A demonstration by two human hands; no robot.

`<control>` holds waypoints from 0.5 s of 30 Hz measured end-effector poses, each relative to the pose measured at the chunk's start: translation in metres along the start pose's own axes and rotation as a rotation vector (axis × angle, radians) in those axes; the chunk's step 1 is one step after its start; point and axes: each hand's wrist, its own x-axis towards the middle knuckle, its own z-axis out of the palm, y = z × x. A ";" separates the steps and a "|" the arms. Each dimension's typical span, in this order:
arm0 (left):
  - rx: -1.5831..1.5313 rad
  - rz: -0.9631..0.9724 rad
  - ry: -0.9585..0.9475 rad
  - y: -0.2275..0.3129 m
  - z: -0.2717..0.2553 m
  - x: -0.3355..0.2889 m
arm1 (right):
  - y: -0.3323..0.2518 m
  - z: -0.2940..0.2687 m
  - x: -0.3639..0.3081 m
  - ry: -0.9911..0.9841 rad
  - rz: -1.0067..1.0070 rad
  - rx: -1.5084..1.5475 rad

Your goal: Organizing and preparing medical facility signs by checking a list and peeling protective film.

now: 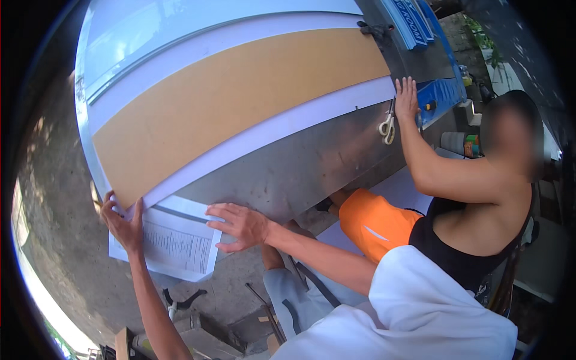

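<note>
A long brown board [240,99] lies over a wider white sheet [288,120] on the metal-topped table [270,174]. At the board's near left corner, my left hand [123,227] brackets it, thumb against one edge and curled fingers at the other. My right hand [243,227] is open, fingers spread, over the right edge of a printed paper sheet [177,243] at the table's near edge; whether it presses down is hard to tell. Across the table, a co-worker's hand [407,99] rests flat by the white sheet's right end, beside white-handled scissors [387,127].
The co-worker in orange shorts [378,222] sits close on the right. A glossy pale-blue panel [180,36] covers the table's far side. A dark cloth [377,30] and blue lettered strips [411,21] lie at the far right. Blocks and metal pieces [204,333] sit on the ground below.
</note>
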 end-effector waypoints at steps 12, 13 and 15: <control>0.113 0.063 -0.037 0.001 -0.001 0.003 | 0.272 -0.369 -0.049 1.037 0.936 -0.709; 0.109 0.068 -0.046 0.002 -0.001 0.001 | 0.295 -0.390 -0.058 1.003 1.002 -0.835; 0.138 0.068 -0.067 0.009 0.002 0.003 | 0.334 -0.421 -0.074 0.970 1.056 -0.953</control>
